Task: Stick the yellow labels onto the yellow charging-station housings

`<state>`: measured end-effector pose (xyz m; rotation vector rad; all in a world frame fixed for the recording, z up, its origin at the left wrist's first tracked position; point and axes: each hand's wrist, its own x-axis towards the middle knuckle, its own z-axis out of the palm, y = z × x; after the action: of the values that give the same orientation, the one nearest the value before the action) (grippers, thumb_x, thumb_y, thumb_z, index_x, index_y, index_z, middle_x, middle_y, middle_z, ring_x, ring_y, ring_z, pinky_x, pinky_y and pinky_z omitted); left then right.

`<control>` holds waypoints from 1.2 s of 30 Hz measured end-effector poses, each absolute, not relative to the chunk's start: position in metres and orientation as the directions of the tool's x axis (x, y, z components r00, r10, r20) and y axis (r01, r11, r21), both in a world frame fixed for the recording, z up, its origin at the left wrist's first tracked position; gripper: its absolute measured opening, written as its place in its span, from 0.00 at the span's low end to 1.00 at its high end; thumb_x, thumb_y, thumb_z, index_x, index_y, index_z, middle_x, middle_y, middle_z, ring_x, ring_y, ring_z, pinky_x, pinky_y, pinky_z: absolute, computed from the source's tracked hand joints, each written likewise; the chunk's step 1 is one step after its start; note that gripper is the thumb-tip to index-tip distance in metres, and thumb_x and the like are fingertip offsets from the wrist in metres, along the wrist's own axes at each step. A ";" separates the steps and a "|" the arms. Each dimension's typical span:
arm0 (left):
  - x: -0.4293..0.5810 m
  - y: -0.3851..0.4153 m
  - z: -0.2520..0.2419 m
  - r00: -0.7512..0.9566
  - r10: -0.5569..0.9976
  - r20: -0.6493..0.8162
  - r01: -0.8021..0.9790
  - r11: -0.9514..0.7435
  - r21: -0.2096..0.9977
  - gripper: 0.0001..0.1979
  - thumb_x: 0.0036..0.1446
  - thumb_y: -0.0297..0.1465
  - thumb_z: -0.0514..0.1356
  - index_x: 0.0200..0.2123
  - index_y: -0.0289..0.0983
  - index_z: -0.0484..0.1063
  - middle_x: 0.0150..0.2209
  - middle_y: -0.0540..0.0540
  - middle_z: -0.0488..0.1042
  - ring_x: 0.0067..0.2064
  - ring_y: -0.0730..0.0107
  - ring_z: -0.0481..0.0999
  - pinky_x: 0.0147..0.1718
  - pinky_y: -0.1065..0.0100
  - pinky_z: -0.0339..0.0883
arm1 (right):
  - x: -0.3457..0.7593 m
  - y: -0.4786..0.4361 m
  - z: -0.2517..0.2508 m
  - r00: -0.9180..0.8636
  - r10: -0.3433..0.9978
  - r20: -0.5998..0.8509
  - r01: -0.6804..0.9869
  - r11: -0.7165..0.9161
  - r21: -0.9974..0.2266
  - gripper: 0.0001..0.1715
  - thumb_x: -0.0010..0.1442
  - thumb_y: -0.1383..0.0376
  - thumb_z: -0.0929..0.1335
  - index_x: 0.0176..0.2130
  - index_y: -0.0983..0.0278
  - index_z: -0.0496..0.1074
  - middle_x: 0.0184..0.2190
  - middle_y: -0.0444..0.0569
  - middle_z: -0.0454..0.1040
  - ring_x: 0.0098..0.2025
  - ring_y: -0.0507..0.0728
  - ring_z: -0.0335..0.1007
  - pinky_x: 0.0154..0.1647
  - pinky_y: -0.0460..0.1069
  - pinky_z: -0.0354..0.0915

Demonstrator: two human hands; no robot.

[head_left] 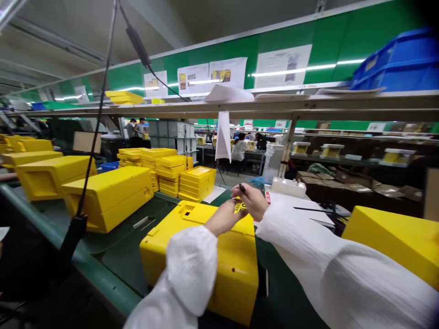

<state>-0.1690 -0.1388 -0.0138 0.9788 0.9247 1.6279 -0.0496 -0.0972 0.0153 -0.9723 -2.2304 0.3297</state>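
A yellow label with black print (239, 207) is pinched in the fingers of my left hand (222, 218), just above the far right part of a yellow plastic housing (202, 242). Close against it, my right hand (253, 201) is closed round a dark pen-like tool (242, 188), whose far end is hidden by the fingers. Both hands meet at the label, but I cannot tell whether the right fingers touch it too. The housing rests on the green belt, with a small dark square opening on its top. White sleeves cover both forearms.
More yellow housings (109, 194) line the belt to the left. Stacked yellow parts (197, 182) stand behind. Another yellow housing (394, 240) is at the right, near papers (298, 208) and cables. A black cord hangs at the left; a blue bin (398, 61) sits on the shelf overhead.
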 end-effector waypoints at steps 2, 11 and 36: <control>-0.228 -0.154 -0.015 -0.238 0.967 0.093 -0.189 -0.140 0.972 0.12 0.37 0.25 0.68 0.30 0.35 0.73 0.43 0.40 0.75 0.57 0.54 0.62 0.60 0.59 0.41 | -0.047 -0.079 -0.001 -0.433 0.768 0.471 0.606 0.636 -0.479 0.18 0.65 0.62 0.54 0.48 0.63 0.65 0.37 0.52 0.74 0.39 0.57 0.71 0.40 0.49 0.64; -0.358 -0.191 -0.063 -0.069 0.958 -0.279 -0.177 0.264 0.948 0.31 0.37 0.31 0.64 0.49 0.35 0.65 0.43 0.37 0.76 0.48 0.42 0.72 0.41 0.53 0.68 | -0.057 -0.051 -0.047 -0.594 0.706 0.386 0.674 0.699 -0.241 0.18 0.62 0.65 0.60 0.50 0.64 0.68 0.38 0.56 0.71 0.43 0.61 0.67 0.45 0.53 0.60; -0.252 -0.140 -0.100 0.388 0.902 -0.189 -0.494 0.377 0.784 0.43 0.43 0.17 0.55 0.62 0.40 0.45 0.51 0.41 0.70 0.51 0.56 0.70 0.48 0.60 0.62 | -0.078 -0.008 -0.068 -0.807 0.590 0.030 0.590 0.807 0.011 0.10 0.53 0.72 0.67 0.32 0.64 0.78 0.29 0.52 0.74 0.34 0.55 0.70 0.33 0.46 0.61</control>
<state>-0.2516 -0.1401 -0.0997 0.7028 0.6842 0.9871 -0.0783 -0.0079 -0.0678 -0.9676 -2.9625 -0.0311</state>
